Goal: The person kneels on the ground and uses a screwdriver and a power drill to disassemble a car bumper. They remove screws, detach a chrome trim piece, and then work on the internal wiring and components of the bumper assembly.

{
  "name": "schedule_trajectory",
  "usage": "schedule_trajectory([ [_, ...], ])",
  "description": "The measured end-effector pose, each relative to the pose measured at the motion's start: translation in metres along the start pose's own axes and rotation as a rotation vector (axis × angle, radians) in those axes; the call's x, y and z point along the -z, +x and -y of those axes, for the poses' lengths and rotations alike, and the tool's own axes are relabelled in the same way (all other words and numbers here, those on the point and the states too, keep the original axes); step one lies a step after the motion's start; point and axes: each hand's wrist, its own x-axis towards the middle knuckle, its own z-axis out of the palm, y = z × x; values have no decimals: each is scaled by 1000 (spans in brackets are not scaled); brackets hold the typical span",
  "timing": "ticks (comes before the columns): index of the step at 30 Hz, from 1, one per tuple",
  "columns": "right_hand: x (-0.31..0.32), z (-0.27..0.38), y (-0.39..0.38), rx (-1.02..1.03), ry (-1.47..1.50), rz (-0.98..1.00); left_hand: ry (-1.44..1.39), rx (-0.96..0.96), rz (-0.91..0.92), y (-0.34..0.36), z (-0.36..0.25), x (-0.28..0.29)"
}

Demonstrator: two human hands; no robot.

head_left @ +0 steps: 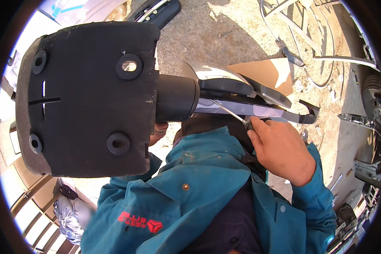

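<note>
A large black plastic assembly spans the space in front of my body. At its left end is a broad plate (89, 106) with four ringed holes and a cross-shaped slot. A thick collar (178, 98) joins it to a long arm (245, 109) reaching right, with shiny rounded pieces (222, 74) behind the arm. My left hand (158, 132) grips the assembly from below; only some curled fingers show beside the plate's edge. In my right hand (281, 148) is a screwdriver (229, 111), its handle mostly hidden by closed fingers. Its metal shaft points left, against the arm near the collar.
Behind the arm lies a piece of cardboard (264, 74) on the ground. A black part with a metal bar (161, 9) sits at the top. Bent strips (345, 60) and other loose parts lie on the right. A wrapped bundle (70, 213) is at lower left.
</note>
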Motion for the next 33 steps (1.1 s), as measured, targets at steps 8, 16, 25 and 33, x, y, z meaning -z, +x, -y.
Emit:
schedule_trajectory([
  [8, 70, -46, 73, 180, 12, 324, -41, -239, 245, 10, 24, 4],
  [16, 75, -50, 104, 260, -134, 343, -176, -27, 235, 13, 1, 3],
  [25, 67, -84, 140, 350, 6, 426, -347, 134, 424, 12, 10, 24],
  [33, 78, -61, 159, 399, -136, 453, -317, 187, 550, 22, -3, 34],
])
